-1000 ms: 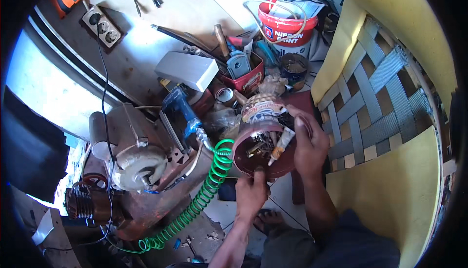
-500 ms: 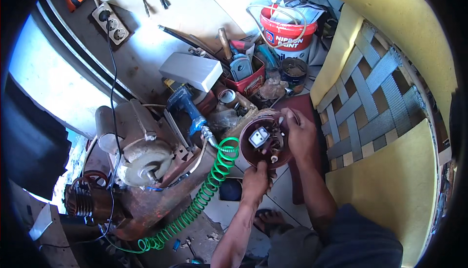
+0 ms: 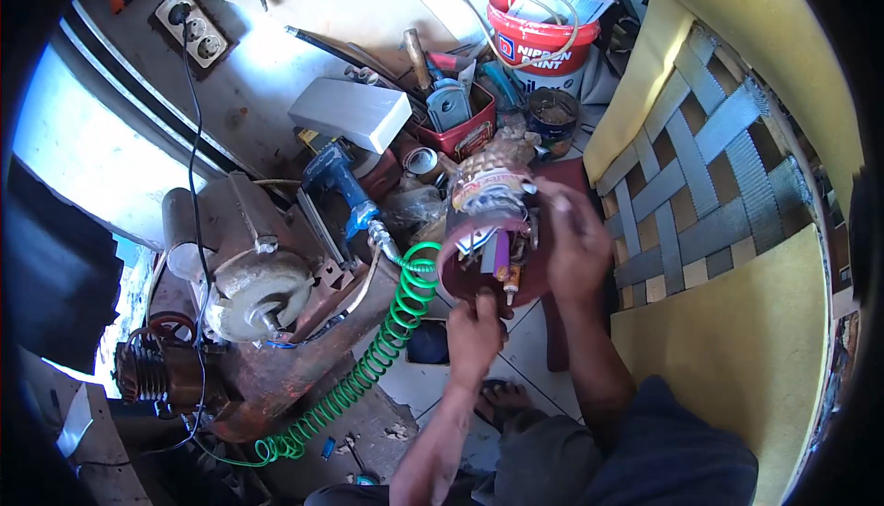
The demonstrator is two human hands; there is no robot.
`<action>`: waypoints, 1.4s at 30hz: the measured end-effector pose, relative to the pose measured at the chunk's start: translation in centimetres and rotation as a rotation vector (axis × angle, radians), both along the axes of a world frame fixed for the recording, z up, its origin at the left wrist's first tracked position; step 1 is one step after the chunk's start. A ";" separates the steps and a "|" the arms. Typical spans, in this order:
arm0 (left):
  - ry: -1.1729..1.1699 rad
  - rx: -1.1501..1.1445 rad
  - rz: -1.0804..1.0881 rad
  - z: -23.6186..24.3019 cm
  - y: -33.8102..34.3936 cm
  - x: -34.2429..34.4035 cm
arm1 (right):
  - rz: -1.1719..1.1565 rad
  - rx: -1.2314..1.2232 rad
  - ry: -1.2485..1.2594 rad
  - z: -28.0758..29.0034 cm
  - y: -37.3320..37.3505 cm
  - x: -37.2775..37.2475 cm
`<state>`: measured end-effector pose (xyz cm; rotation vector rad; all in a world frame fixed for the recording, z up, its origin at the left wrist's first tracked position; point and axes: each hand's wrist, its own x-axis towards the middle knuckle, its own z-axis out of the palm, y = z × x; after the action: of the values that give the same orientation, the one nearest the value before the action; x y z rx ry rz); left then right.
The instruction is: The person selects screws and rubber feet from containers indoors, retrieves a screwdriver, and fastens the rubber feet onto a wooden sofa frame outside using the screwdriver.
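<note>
A round maroon plastic tub is tipped on its side between my hands, its open mouth toward me and a labelled side showing. Inside lie small loose items, among them a purple piece and a small tube with a narrow nozzle. My left hand is closed on the lower rim, thumb against the mouth. My right hand, slightly blurred, grips the right side. Just left of the tub are a blue air tool with a coiled green hose.
A rusty compressor with a motor fills the left. Behind are a power strip, grey block, red box of tools and red-white paint bucket. A webbed seat frame with yellow foam stands right.
Half a second ago the tub faced upward, showing a white item; now it is tipped, its side visible again, and the contents have shifted, with a purple piece showing. My hands moved with it.
</note>
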<state>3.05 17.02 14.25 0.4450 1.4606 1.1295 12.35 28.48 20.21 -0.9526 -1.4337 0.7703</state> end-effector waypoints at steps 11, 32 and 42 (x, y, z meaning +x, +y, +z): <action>-0.100 -0.075 -0.074 -0.6 0.8 -0.1 | -0.161 -0.264 -0.211 -2.9 0.7 0.8; -0.025 -0.148 -0.127 -1.5 1.2 -0.1 | -0.164 -0.344 0.025 -6.3 1.3 1.4; -0.164 -0.064 0.009 -2.0 1.3 0.4 | -0.135 -0.435 -0.228 -2.2 1.5 0.8</action>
<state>3.45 18.32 12.29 0.2945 1.3528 1.0965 13.12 29.96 17.99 -1.4958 -1.4031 0.9149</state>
